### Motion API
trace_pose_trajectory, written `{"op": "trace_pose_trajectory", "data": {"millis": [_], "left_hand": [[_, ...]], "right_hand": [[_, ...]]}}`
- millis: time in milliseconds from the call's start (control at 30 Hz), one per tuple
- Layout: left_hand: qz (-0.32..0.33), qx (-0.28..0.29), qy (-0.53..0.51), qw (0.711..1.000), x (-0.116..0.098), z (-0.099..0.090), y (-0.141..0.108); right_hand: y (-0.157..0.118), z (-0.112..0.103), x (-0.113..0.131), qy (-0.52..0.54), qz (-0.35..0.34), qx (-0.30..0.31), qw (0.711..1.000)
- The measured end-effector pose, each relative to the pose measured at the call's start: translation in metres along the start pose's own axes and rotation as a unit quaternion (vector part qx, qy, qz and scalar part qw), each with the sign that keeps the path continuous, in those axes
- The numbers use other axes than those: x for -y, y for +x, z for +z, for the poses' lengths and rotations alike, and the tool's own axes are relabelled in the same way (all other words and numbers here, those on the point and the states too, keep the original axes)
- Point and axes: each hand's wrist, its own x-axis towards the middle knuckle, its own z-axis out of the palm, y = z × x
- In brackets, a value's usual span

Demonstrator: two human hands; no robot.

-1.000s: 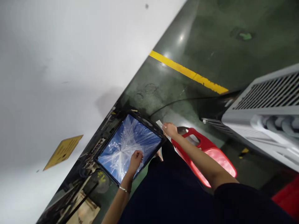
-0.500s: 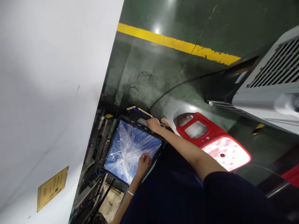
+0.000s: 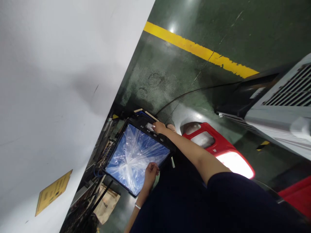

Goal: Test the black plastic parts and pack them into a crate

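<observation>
Well, on my far left the big white panel [image 3: 48,81] fills the view, a yellow label [image 3: 53,192] low on it. Right of that, low in front of me, is the black-framed unit [image 3: 167,143], its blue face under clear plastic film [image 3: 127,161] gathered at the middle. The film looks light, slick and easily torn; the frame looks stiff, the better place to grip. Its weight I can't judge. My left hand [image 3: 151,174] is half curled over the film's near edge, apparently empty; I can't tell if it touches. My right hand [image 3: 159,127] is at the frame's far side, fingers bent at a small white label [image 3: 148,126]. That seems thin and flexible, best taken by its edge; whether I'm pinching or pressing it isn't clear. Further right is the red chair [image 3: 222,145]. Compared with a second ago, my right hand is over the frame, not past its corner beside the chair; my left is little changed.
</observation>
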Motion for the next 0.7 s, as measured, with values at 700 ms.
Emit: {"op": "trace_pose_trajectory", "data": {"millis": [700], "left_hand": [[-0.024,-0.010,-0.017,1.000,-0.010,0.015,-0.013]], "right_hand": [[0.012,0.022,0.007,-0.106,-0.048,0.025,0.993]]}}
